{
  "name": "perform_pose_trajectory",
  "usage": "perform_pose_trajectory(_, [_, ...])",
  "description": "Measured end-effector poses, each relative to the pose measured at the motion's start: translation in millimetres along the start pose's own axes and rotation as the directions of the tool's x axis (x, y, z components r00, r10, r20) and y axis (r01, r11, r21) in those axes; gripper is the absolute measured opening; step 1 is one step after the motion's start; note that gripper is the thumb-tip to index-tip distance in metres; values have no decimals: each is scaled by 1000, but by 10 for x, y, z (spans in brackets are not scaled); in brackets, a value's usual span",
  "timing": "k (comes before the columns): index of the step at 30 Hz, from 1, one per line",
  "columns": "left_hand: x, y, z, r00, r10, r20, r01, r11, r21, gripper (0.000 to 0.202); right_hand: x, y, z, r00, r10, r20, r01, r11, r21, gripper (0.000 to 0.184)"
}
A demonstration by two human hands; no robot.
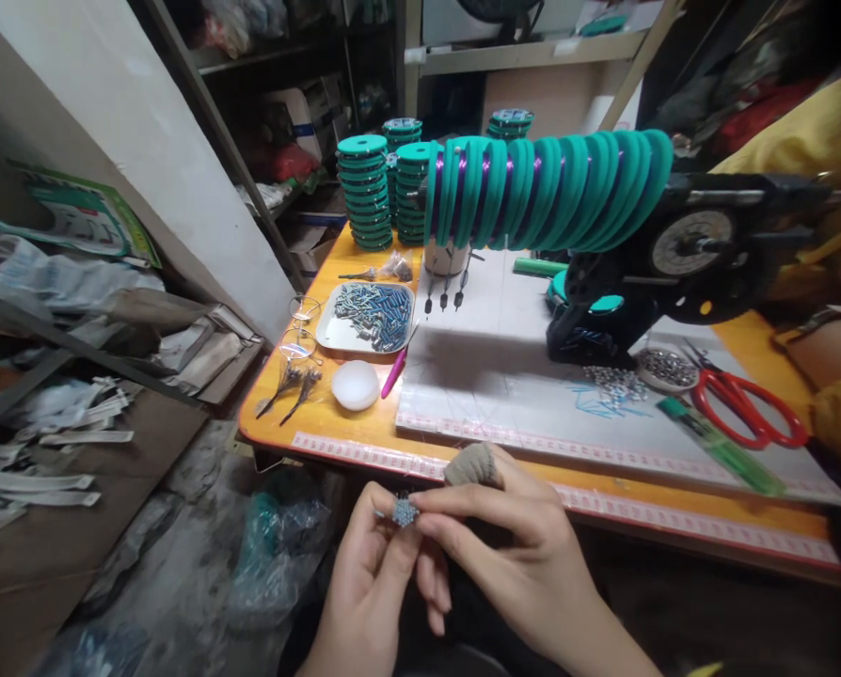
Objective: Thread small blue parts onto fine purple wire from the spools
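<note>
In front of the table edge, my left hand (374, 574) pinches a small bundle of thin blue-grey pieces (405, 511), their ends facing up in a tight cluster. Thumb and index finger of my right hand (515, 536) close on the bundle's right side. A grey-brown cloth finger cover (471, 465) is worn on one right-hand finger. Just past my hands on the table, a white tray (325, 334) holds many small blue and silvery tube-like pieces (382, 315). Beside it lie a purple pen-like tool (393, 373) and a white bowl-like object (355, 385).
A black machine (604, 310) carries a row of green spools (547, 193) over the white board (463, 376). Stacked green spools (364, 193) stand behind. Red-handled scissors (745, 409), a dish of metal bits (667, 369) and a green packet (723, 447) lie right. A yellow-sleeved person (808, 141) is beyond.
</note>
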State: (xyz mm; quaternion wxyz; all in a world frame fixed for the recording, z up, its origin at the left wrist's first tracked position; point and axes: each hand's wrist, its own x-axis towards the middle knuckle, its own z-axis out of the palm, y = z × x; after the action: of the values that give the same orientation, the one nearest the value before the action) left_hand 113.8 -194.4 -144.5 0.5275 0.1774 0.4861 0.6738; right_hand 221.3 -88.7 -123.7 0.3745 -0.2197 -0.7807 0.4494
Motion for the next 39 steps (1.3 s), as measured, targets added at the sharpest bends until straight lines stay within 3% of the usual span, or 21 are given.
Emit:
perform_pose_trajectory(4, [-14,-25,30,992,44,-116,-29,992,126,40,-2,-41,14,999,48,18,-48,999,25,11])
perform_pose_trajectory(10, [-22,-54,40,967,144,-209,-141,990,31,36,-16,-21,22,997,-61,-43,58,996,-62,10])
perform_pose_trajectory(14, [-7,-45,10,942,286,-174,-288,958,14,27,-64,23,-4,992,-129,-11,127,984,-122,13])
perform_pose_trajectory(18, [-8,-51,-18,927,353,-124,-350,936,42,21,-98,24,-13,989,-143,30,146,974,-174,14])
perform_pose_trajectory(39, [8,-103,-83,922,383,-58,-376,921,105,19,-100,6,-16,987,-159,23,160,969,-189,14])
